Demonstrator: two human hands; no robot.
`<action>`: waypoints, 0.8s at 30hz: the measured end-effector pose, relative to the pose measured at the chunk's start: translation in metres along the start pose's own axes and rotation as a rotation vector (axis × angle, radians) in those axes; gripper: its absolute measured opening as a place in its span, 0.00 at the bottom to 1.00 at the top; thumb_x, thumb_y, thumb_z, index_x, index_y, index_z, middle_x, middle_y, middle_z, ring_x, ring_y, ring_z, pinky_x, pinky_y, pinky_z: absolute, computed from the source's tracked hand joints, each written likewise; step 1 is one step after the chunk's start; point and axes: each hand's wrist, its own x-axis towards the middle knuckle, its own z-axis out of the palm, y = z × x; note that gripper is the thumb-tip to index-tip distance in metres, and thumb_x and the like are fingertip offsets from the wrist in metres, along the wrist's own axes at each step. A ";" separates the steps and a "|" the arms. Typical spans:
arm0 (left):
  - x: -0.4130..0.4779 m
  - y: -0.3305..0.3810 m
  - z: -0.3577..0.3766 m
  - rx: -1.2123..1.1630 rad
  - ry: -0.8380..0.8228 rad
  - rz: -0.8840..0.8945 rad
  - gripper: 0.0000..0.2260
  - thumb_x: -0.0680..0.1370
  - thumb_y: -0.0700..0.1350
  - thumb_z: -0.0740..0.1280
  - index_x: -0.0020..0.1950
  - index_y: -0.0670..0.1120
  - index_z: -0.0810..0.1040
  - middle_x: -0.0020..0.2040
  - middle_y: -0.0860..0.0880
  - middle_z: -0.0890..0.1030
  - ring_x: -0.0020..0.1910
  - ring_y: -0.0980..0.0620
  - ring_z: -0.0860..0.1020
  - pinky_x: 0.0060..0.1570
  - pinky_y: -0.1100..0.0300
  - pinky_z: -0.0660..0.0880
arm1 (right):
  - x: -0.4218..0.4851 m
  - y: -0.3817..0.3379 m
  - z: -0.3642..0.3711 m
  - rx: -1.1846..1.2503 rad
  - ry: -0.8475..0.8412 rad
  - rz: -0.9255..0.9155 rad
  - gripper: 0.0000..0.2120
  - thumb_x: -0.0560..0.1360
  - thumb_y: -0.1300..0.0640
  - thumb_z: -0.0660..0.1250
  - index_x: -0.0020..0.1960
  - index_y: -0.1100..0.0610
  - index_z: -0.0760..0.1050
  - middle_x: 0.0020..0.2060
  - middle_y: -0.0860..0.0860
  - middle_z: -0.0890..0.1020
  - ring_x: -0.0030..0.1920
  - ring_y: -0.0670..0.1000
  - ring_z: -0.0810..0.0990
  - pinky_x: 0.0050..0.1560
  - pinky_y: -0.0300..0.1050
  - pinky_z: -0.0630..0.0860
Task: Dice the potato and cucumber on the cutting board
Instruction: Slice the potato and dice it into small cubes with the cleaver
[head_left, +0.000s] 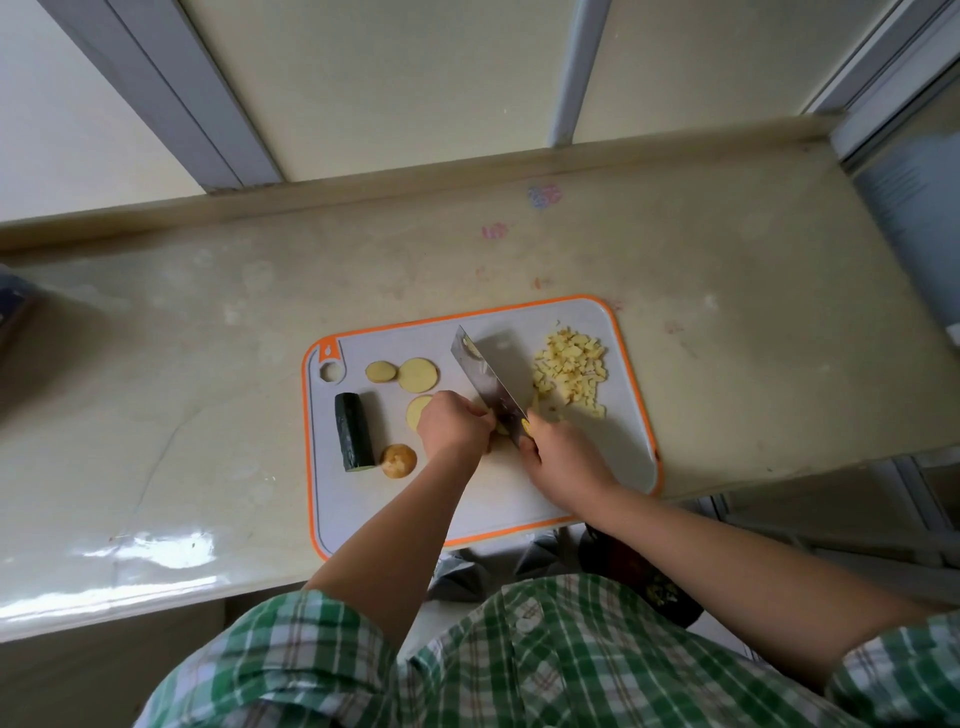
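Observation:
A grey cutting board with an orange rim (631, 462) lies on the counter. My right hand (563, 460) grips the handle of a cleaver (485, 382), blade down on the board. My left hand (452, 423) has its fingers curled over a potato piece (502, 429) beside the blade, mostly hidden. A pile of diced potato (571, 371) sits at the board's right. Potato slices (418, 374) (381, 371) lie at the back left, another (415, 410) pokes out by my left hand. A dark green cucumber piece (354, 438) and a potato end (399, 460) lie at the left.
The beige counter (208, 338) runs left and right of the board, with a raised back edge under a window. Its front edge is close to my body. A dark object (15, 306) sits at the far left edge.

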 end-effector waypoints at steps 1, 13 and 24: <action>0.000 0.000 -0.001 0.016 -0.002 0.014 0.08 0.72 0.38 0.69 0.33 0.45 0.82 0.29 0.46 0.82 0.33 0.49 0.83 0.42 0.56 0.81 | 0.001 -0.001 -0.003 0.007 0.021 -0.011 0.06 0.78 0.57 0.59 0.49 0.59 0.70 0.37 0.60 0.79 0.39 0.63 0.78 0.34 0.50 0.70; 0.010 -0.001 -0.020 0.688 -0.078 0.908 0.19 0.71 0.39 0.69 0.61 0.46 0.75 0.58 0.44 0.74 0.54 0.44 0.73 0.49 0.54 0.73 | 0.012 0.009 -0.062 0.593 0.147 0.204 0.10 0.80 0.61 0.59 0.39 0.55 0.64 0.24 0.53 0.70 0.19 0.46 0.66 0.21 0.41 0.66; 0.016 0.009 -0.005 1.025 -0.127 1.063 0.15 0.73 0.39 0.65 0.59 0.42 0.75 0.54 0.42 0.75 0.50 0.42 0.74 0.43 0.52 0.71 | 0.000 0.020 -0.055 0.556 0.103 0.242 0.09 0.79 0.60 0.60 0.41 0.58 0.64 0.23 0.55 0.71 0.19 0.48 0.68 0.22 0.40 0.68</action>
